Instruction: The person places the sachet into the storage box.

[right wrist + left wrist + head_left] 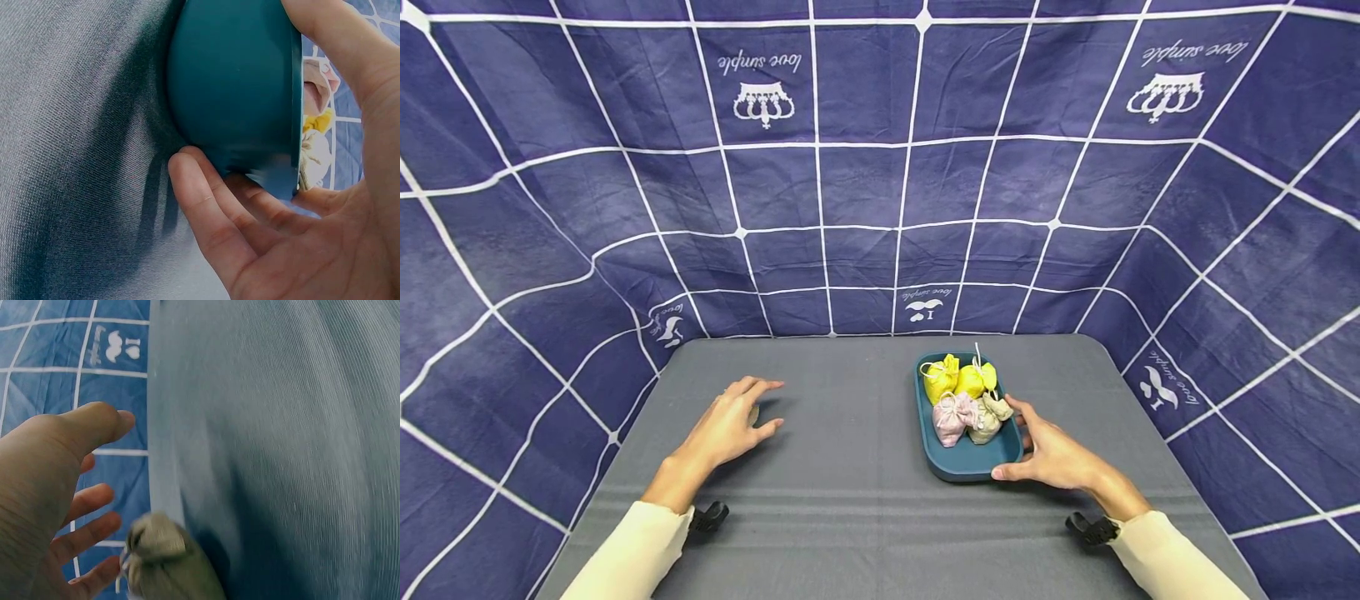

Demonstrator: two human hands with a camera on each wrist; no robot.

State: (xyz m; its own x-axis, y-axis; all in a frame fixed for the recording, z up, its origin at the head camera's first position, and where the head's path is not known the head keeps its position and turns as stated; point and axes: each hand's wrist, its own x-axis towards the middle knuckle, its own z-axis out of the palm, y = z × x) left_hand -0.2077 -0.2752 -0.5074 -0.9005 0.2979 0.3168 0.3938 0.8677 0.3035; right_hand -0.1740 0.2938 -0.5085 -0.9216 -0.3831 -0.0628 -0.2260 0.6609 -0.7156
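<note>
A teal tray (964, 477) with rounded corners stands on the grey table, right of centre. Inside it are a yellow drawstring pouch (940, 382), a second yellow pouch (972, 380), a pink pouch (950, 421) and a beige pouch (984, 427). My right hand (1052, 450) holds the tray's right side, thumb at its near corner and fingers along the outer wall (231, 94). At left, my left hand (730, 421) hovers with fingers spread and nothing gripped. Another beige pouch (169, 562) lies beneath it, mostly hidden by the hand in the head view.
Grey cloth covers the tabletop (850, 433). A blue sheet with white grid lines (865, 183) hangs behind the table and along both sides. Black wrist straps show below the left hand (709, 517) and at the right wrist (1092, 528).
</note>
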